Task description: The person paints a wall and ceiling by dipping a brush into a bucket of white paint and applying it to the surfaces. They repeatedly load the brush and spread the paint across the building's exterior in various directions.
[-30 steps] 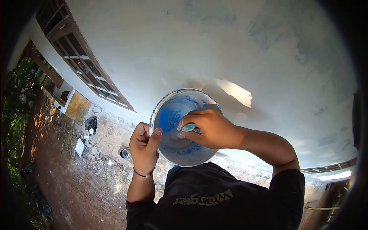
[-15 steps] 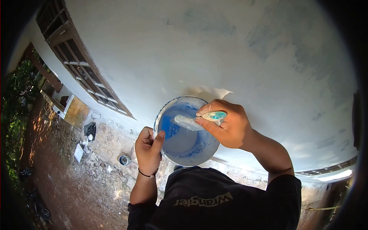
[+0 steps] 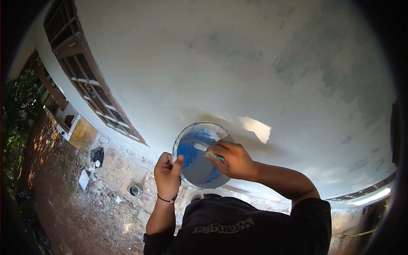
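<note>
Pale paint fills the bottom of a bucket [image 3: 187, 151] whose inner wall is smeared blue and white. My left hand [image 3: 168, 173] grips its left rim, thumb over the edge and fingers outside. Over the mouth, my right hand [image 3: 236, 161] is closed around a paintbrush [image 3: 201, 147] with a green handle. The brush's whitish head points left, inside the bucket's outline, against the blue-stained side. Part of the handle is hidden by my fingers.
A patchy white wall [image 3: 170, 55] rises right beyond the bucket. To the left is a brown-framed window [image 3: 85, 76]. On the rubble-strewn ground lie a small can [image 3: 135, 190], a white flat piece [image 3: 83, 180] and a dark bag [image 3: 97, 154].
The bucket has shifted lower in view with my left hand still on its rim. My right hand has moved down, and the brush handle has tilted from upward to lower right.
</note>
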Available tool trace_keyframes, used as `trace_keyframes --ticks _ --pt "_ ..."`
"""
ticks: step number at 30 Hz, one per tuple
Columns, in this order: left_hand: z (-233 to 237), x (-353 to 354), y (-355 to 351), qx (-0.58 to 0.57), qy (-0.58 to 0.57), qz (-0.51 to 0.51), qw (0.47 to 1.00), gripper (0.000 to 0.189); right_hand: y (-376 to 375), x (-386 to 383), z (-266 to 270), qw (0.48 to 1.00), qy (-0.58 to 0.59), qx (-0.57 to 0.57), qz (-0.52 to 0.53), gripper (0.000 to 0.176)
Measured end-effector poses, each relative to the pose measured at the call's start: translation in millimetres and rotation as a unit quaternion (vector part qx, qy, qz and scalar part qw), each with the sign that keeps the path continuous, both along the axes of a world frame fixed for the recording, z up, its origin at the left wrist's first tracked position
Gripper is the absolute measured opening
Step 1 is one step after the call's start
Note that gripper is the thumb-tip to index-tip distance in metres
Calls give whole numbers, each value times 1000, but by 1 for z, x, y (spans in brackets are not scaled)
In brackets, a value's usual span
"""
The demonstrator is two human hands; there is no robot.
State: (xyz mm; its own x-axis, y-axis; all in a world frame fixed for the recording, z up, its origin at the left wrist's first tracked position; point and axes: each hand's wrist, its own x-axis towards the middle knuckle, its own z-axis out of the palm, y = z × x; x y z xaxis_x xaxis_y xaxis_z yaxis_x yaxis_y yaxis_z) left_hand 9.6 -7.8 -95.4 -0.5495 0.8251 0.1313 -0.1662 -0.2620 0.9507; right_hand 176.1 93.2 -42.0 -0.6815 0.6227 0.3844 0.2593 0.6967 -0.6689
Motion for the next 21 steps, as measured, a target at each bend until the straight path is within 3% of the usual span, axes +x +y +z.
trace_keyframes --ticks 2,3,5,9,11,15,21 --pt "-4 -1 2 1 -3 5 1000 35 -2 -1 10 990 -48 -126 -28 18" --pt "-3 -2 1 11 -3 2 1000 35 -2 -2 5 992 -47 -116 -32 18" --pt "5 -6 6 -4 -2 0 1000 34 5 -2 -2 985 35 147 80 21" --pt "41 -30 17 3 10 -78 997 31 0 5 106 980 -1 -196 26 19" --pt "82 -45 20 -21 -24 -133 991 29 9 5 134 994 74 -31 72 21" --pt "147 -64 21 -22 -22 -154 988 27 9 1 235 987 150 7 54 23" --pt "212 -76 20 -11 -8 -153 988 24 4 3 367 968 185 170 -13 26"
